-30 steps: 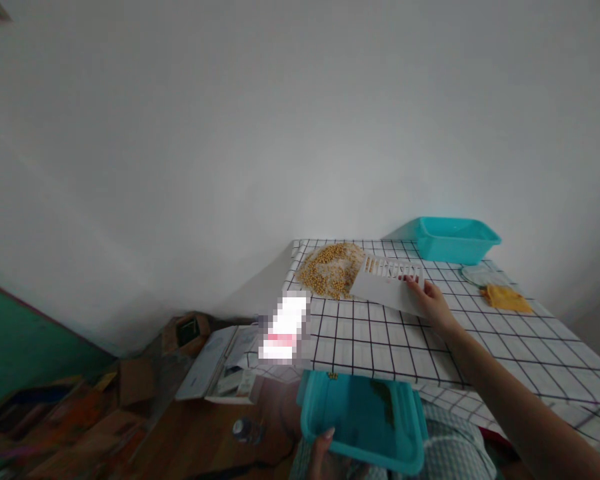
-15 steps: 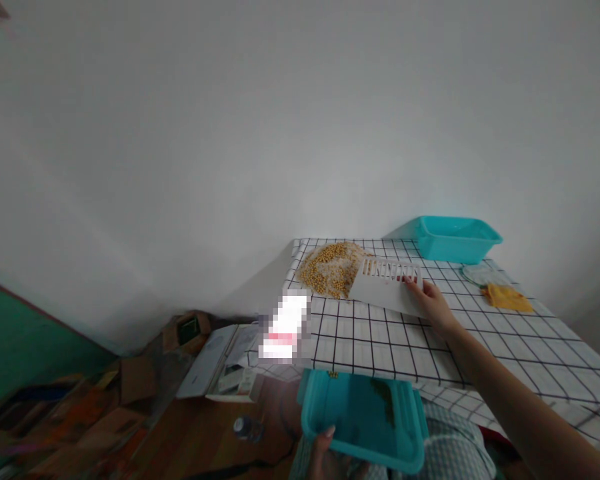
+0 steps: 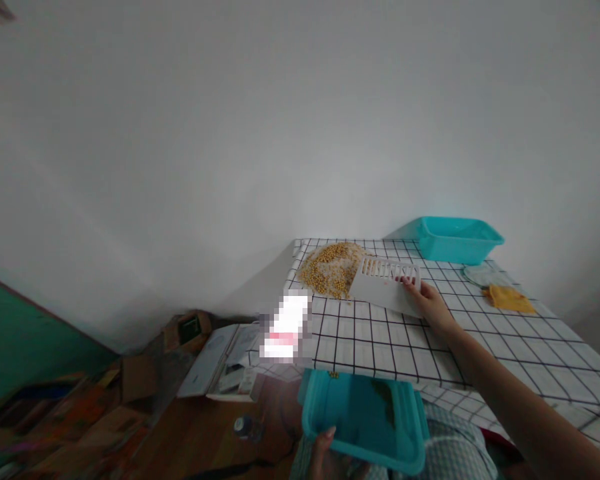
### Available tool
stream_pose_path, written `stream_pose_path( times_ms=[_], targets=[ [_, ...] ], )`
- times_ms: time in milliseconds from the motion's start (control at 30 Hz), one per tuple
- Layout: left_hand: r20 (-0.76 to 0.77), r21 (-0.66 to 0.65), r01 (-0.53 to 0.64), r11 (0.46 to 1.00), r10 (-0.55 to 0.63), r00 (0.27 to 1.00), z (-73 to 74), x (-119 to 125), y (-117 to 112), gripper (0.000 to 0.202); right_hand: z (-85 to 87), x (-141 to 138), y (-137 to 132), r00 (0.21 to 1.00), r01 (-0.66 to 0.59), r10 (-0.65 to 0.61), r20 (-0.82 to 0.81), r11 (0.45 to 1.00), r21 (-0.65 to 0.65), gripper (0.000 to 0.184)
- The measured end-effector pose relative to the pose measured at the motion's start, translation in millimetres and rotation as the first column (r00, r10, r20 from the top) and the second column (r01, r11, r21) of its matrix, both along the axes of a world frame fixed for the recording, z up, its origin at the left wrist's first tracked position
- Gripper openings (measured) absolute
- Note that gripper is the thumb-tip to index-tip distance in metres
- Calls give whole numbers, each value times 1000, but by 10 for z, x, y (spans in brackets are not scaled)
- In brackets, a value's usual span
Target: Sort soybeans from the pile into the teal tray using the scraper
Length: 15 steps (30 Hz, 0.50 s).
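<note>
My right hand (image 3: 434, 308) is closed on the side of a white plastic piece with a row of slots (image 3: 384, 292), like a slotted scoop or board. Its left edge touches a heap of yellow beans (image 3: 325, 272) mixed with pale, finer grains on the checked tablecloth. Down by the lap, my left hand (image 3: 323, 448) grips the near rim of a teal basin (image 3: 353, 410), its thumb over the edge and its other fingers mostly hidden below. A few beans lie at that basin's far left corner, and a dark patch shows on its right part.
Another teal basin (image 3: 457, 248) stands at the back right against the wall. In front of it lie a clear bag (image 3: 483, 275) and a yellow cloth-like item (image 3: 511, 298). A blurred-out bright object (image 3: 286, 325) is at the table's left edge. Boxes (image 3: 187, 330) crowd the floor at left.
My right hand and the white slotted piece have shifted very slightly left, toward the bean heap. The left hand and its basin stay in place.
</note>
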<state>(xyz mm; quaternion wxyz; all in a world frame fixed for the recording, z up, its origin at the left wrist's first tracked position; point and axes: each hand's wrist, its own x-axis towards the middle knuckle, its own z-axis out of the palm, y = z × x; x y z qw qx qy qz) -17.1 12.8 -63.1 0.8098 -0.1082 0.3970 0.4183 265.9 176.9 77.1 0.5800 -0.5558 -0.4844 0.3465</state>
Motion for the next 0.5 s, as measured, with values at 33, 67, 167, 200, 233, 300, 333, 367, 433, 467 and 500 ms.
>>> stream_pose_path(
  times_ms=[33, 67, 167, 200, 233, 300, 333, 367, 433, 467, 500],
  targets=[
    [1, 4, 0, 1000, 0, 1000, 4, 1, -1, 43, 2, 1, -1, 1000, -8, 8, 8, 1000, -8, 47],
    [-1, 8, 1, 1000, -1, 1000, 11, 3, -2, 44, 5, 2, -3, 1000, -17, 17, 14, 1000, -17, 47],
    [-14, 14, 4, 1000, -4, 1000, 50, 12, -7, 42, 18, -2, -10, 998, -63, 63, 7, 997, -39, 43],
    [-21, 16, 2, 1000, -2, 1000, 63, 15, -9, 39, 23, -6, -14, 997, -81, 81, -4, 996, -40, 42],
    [-27, 19, 1, 1000, 0, 1000, 75, 18, -12, 37, 28, -11, -19, 995, -97, 96, -21, 995, -38, 41],
    [-35, 23, -3, 1000, 4, 999, 92, 21, -18, 35, 33, -21, -27, 991, -121, 119, -58, 992, -31, 39],
    [-35, 25, -4, 1000, 5, 999, 98, 22, -20, 36, 33, -24, -29, 989, -127, 125, -74, 992, -27, 39],
    [-34, 23, -5, 1000, 6, 999, 103, 22, -21, 36, 29, -24, -27, 988, -132, 129, -86, 991, -23, 38],
    [-30, 13, -13, 1000, 13, 999, 113, 21, -20, 36, 13, -17, -16, 986, -138, 136, -99, 990, -16, 38],
    [-29, 6, -14, 1000, 14, 999, 118, 19, -19, 37, 2, -11, -7, 986, -135, 133, -103, 991, -11, 38],
    [-29, 0, -14, 1000, 14, 999, 122, 17, -17, 37, -9, -4, 3, 986, -128, 127, -104, 992, -7, 38]
  ],
)
